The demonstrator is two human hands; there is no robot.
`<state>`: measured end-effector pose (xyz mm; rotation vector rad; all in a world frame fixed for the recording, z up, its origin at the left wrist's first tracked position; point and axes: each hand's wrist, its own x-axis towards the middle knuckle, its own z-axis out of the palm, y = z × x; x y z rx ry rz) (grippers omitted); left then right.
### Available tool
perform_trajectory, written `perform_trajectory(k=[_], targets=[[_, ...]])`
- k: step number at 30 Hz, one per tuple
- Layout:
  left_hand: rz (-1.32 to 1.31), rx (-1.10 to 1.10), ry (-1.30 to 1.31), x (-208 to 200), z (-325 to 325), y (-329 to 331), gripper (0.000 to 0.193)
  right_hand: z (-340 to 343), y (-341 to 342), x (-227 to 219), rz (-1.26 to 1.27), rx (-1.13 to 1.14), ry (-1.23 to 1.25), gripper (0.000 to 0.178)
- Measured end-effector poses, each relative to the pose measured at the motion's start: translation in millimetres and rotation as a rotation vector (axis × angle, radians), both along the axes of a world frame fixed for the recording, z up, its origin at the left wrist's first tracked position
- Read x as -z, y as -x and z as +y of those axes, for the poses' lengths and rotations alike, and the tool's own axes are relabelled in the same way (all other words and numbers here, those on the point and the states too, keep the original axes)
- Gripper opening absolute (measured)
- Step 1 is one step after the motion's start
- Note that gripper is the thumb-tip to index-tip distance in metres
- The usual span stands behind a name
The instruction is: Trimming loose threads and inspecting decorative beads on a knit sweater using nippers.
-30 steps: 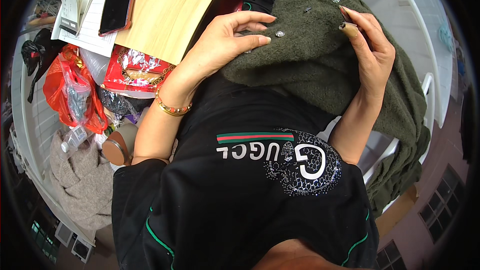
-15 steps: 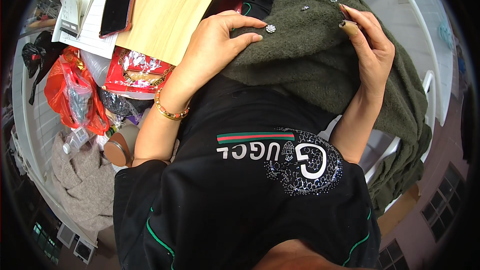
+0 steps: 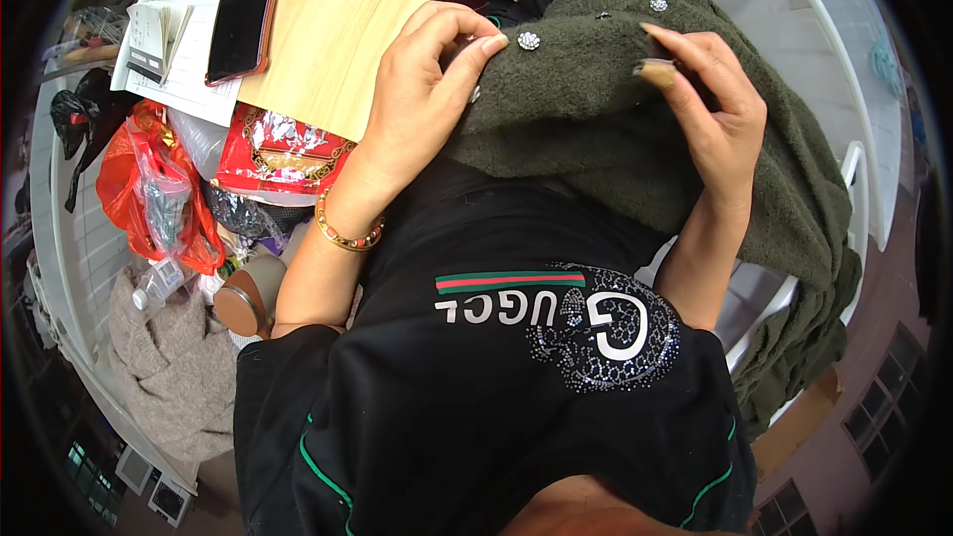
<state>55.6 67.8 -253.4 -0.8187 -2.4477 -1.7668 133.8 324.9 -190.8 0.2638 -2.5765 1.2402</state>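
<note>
A dark green fuzzy knit garment [image 3: 596, 69] lies across my lap and hangs down on the right. On it sit round sparkly rhinestone buttons, one [image 3: 529, 41] beside my left hand and another [image 3: 658, 5] farther right. My left hand [image 3: 427, 74] pinches the garment's edge between thumb and curled fingers. Over the cloth, my right hand [image 3: 710, 89] is curled, with thumb and forefinger tips close together. A tan cover [image 3: 655, 71] wraps its thumb tip. Whatever lies between those fingers is too small or blurred to make out.
To the left are a wooden board [image 3: 347, 20], a phone [image 3: 245, 10] on paper sheets, a red plastic bag [image 3: 119, 184] and a shiny red package [image 3: 278, 154]. Nearer lie a brown-lidded container [image 3: 238, 308] and beige knitwear [image 3: 179, 377]. White rails [image 3: 829, 40] curve along the right.
My right hand has come lower and slightly left, away from the far button. My left hand has shifted a little up and left, its fingers more curled at the cloth's edge.
</note>
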Motion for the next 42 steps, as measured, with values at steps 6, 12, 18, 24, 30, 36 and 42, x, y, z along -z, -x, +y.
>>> perform_trajectory(k=[6,12,18,24,30,36,42], targets=[[-0.099,0.004,-0.29,-10.8,2.4,0.1,0.01,-26.8,4.3,-14.3,0.065,-0.173,-0.001,0.033],[-0.168,0.037,-0.533,-33.6,11.3,-7.9,0.009,-57.9,7.0,-21.5,0.098,-0.18,-0.031,0.037],[-0.117,-0.016,-0.447,-37.7,8.5,-6.2,0.008,-67.5,9.1,-17.9,0.167,-0.079,-0.098,0.037],[-0.019,-0.044,-0.477,-34.7,12.9,-5.5,0.008,-71.8,11.2,-9.5,0.174,-0.001,-0.086,0.035],[0.022,-0.049,-0.448,-35.4,11.7,-5.7,0.008,-69.8,15.1,-9.0,0.158,-0.013,-0.014,0.032],[0.011,-0.044,-0.461,-34.7,11.3,-6.6,0.008,-70.0,14.8,-7.8,0.117,0.003,0.019,0.031],[0.095,-0.037,-0.382,-35.9,11.4,-4.1,0.008,-69.9,15.3,-13.3,0.109,0.023,-0.048,0.03]])
